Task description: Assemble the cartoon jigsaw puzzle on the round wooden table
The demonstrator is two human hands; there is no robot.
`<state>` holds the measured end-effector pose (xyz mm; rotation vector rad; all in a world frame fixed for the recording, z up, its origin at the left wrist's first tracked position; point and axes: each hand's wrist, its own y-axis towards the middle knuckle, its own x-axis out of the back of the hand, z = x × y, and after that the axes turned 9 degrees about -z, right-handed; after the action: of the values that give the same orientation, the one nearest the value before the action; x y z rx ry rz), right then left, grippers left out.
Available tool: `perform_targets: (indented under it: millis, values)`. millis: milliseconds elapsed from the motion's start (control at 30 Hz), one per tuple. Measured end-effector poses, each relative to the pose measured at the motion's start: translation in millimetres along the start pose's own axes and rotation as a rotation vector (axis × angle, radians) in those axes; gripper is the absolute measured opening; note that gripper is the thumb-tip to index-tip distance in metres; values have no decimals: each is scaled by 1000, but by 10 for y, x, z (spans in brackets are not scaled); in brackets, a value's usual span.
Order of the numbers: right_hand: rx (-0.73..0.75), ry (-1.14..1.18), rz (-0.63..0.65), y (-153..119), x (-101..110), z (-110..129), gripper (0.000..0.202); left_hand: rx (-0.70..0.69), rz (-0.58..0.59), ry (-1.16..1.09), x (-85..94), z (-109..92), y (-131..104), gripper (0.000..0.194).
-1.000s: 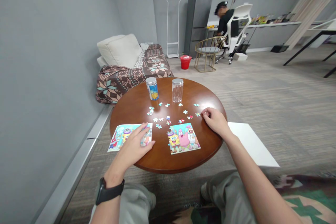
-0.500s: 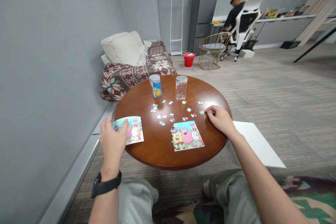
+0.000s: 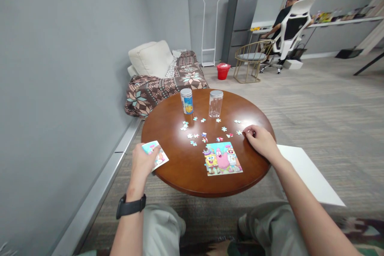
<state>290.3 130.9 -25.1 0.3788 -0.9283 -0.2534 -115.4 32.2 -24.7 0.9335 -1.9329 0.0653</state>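
Note:
At the left edge of the round table (image 3: 180, 168), my left hand (image 3: 143, 162) grips a picture card (image 3: 161, 157), thumb on top, part of the card hidden by the hand. My right hand (image 3: 260, 139) rests at the table's right side with fingers curled together; its fingertips are beside a loose puzzle piece (image 3: 239, 132), and whether they hold anything is too small to tell. A square cartoon puzzle (image 3: 223, 159) lies near the front. Several loose pieces (image 3: 224, 129) are scattered behind it. Two silver-lidded jars stand further back, one labelled (image 3: 187, 104), one clear (image 3: 215, 106).
A patterned couch (image 3: 168, 86) stands behind the table on the left, near the wall. A white board (image 3: 309, 176) lies low at the right. Farther back are a red bucket (image 3: 222, 72), a wire chair (image 3: 250, 58) and a seated person (image 3: 282, 16).
My left hand has turned the card, and less of its picture shows. My right hand stays by the same piece, fingers curled. The whole view has shifted slightly.

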Motion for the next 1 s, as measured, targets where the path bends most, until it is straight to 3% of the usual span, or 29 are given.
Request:
perform_targets:
  millis: [100,233,367,467,600,733,833,933,1000]
  values:
    - [10,3,-4,-6,-8,-8,18,54,-76,103,86,-113,-28,37]
    - [4,6,-3,-7,-11,-6,18,-132,-145,64,215,-285,-75,26]
    - [-1,-3,4,-4,-11,0,18,-316,-69,-126,293,-493,-164,14]
    - [19,-2,-2,-7,-14,-1,20,-439,5,-207,249,-661,-204,8]
    - [5,-3,7,-10,-14,-10,19,-597,110,-226,91,-776,-150,33]
    - [18,-9,10,-7,-12,-27,20,-620,214,-188,54,-653,-77,56]
    - [23,-15,10,-1,-10,-31,20,-552,188,-158,170,-464,-83,64]
    - [9,-27,26,4,2,-18,20,-636,308,-167,292,-305,-111,87]
    - [5,-36,27,5,15,-4,20,-694,374,-194,326,-246,-114,72]
